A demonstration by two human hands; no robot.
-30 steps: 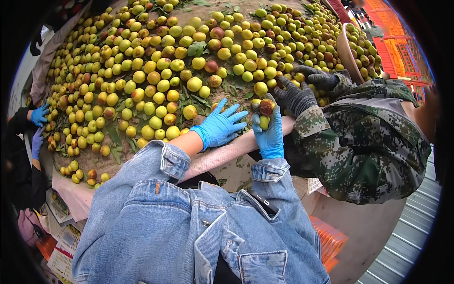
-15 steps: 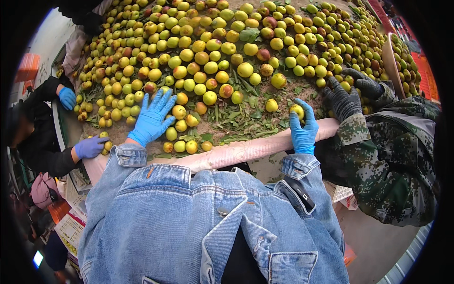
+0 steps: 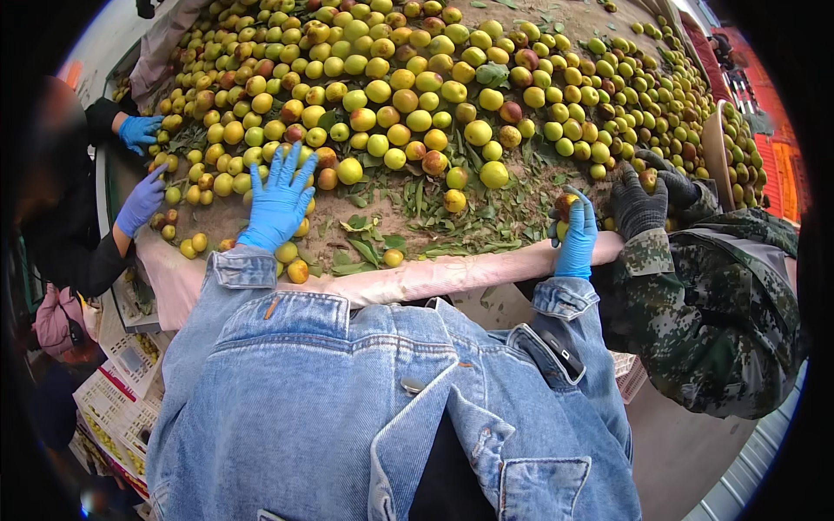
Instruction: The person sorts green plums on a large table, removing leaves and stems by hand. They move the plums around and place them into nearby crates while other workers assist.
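Fruit (image 3: 478, 132): round, smooth, yellow-green, some with red-brown blush, spread loose over a table under rough brownish cloth (image 3: 334, 227). Flat green leaves (image 3: 469, 217) litter the near part. Table's near edge: thick, rounded roll of pink fabric (image 3: 443, 275). Wearer in faded denim jacket (image 3: 304, 382), thin blue gloves, surface lightly wrinkled.

Containers: tan basin (image 3: 716, 156) at far right, curved rim, filled with the same fruit. White lattice-walled crates (image 3: 130, 421) lower left, some fruit inside.

Left hand (image 3: 280, 198): palm down, fingers spread, set at the near edge of the fruit; pieces lie just beyond the fingertips and beside the wrist. Right hand (image 3: 577, 234): above the pink roll, fingers curled round a reddish fruit (image 3: 565, 207); seems to be a second, yellower one under it, but fingers cover too much to be sure. Bulk of the fruit is beyond and between both hands.

Co-worker on the right: camouflage sleeve (image 3: 721, 321), grey knit gloves (image 3: 638, 207) around fruit. Co-worker on the left: one blue glove (image 3: 139, 132), one purple glove (image 3: 141, 204), both near fruit.
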